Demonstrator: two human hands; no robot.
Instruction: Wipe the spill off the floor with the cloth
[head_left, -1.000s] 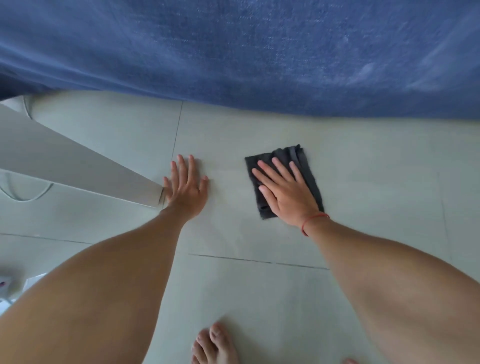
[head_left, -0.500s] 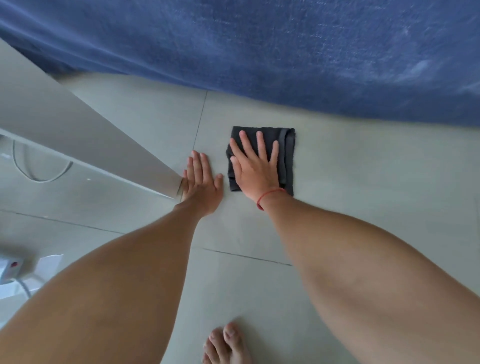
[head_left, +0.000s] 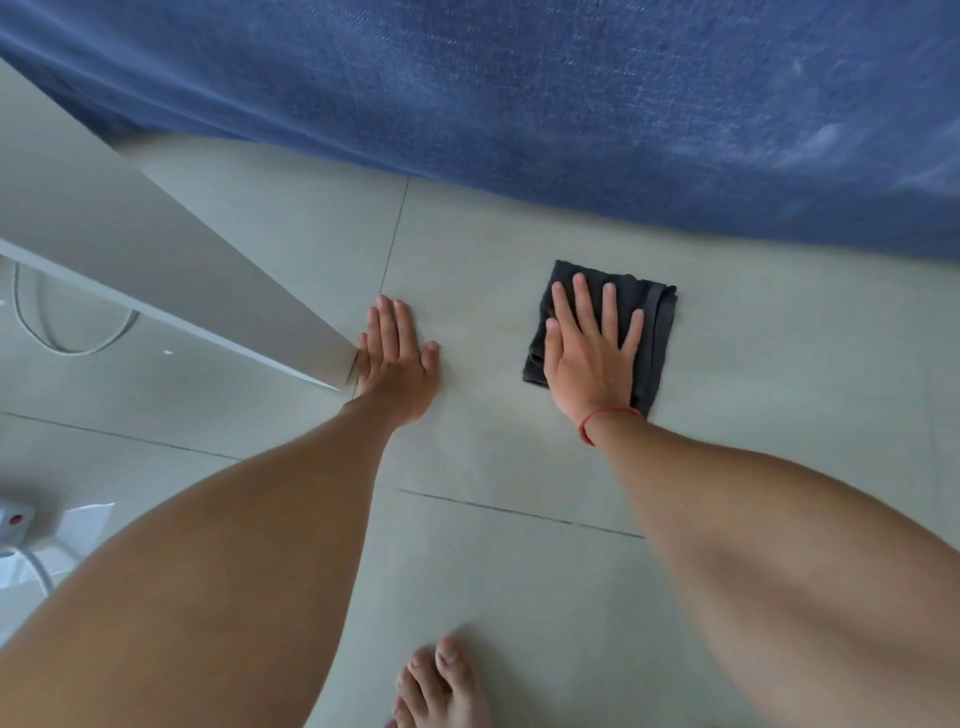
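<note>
A dark grey folded cloth (head_left: 658, 332) lies on the pale tiled floor (head_left: 779, 395), close to the blue fabric's edge. My right hand (head_left: 589, 358), with a red string at the wrist, presses flat on the cloth, fingers spread and pointing away from me. My left hand (head_left: 397, 364) rests palm-down on the bare tile to the left of the cloth, about a hand's width away. I can make out no liquid on the tiles around the cloth.
Blue fabric (head_left: 519, 104) hangs across the whole far side. A white slanted panel (head_left: 156, 249) ends right beside my left hand. A white cable (head_left: 67, 345) and a power strip (head_left: 15, 519) lie at the left. My bare foot (head_left: 441, 686) is at the bottom.
My right hand slid the cloth left, close to my left hand, then back to the right, turning it square. My left hand stayed planted.
</note>
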